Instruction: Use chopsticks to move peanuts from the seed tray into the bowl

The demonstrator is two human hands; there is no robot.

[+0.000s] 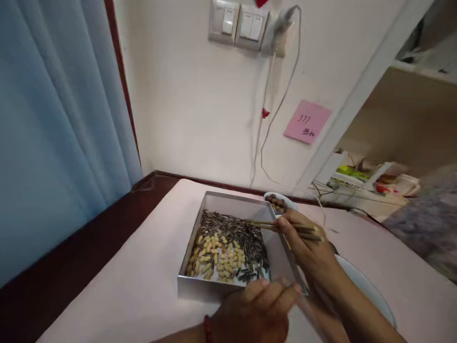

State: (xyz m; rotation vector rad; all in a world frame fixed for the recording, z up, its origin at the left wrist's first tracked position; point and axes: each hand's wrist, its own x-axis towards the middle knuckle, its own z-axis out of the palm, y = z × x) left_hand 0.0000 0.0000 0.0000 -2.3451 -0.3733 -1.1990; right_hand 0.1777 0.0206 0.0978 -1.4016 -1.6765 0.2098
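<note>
Gripping chopsticks (pixel 264 223): right hand (pixel 307 245). Left hand (pixel 255 309), grip unclear, obscures box (pixel 200 287) front; bowl (pixel 290 204) beyond.

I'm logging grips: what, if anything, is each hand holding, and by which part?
The right hand holds slim brown chopsticks around their middle. The blurred left hand is by the silver-grey rectangular box; any hold there cannot be told.

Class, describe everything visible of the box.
The box is shallow and open-topped, with silvery-grey walls of unclear material. It sits upright on the pink covering, holding dark seeds and pale peanuts. Chopsticks in the right hand reach inside; the left hand partly hides its near side, contact unclear.
</note>
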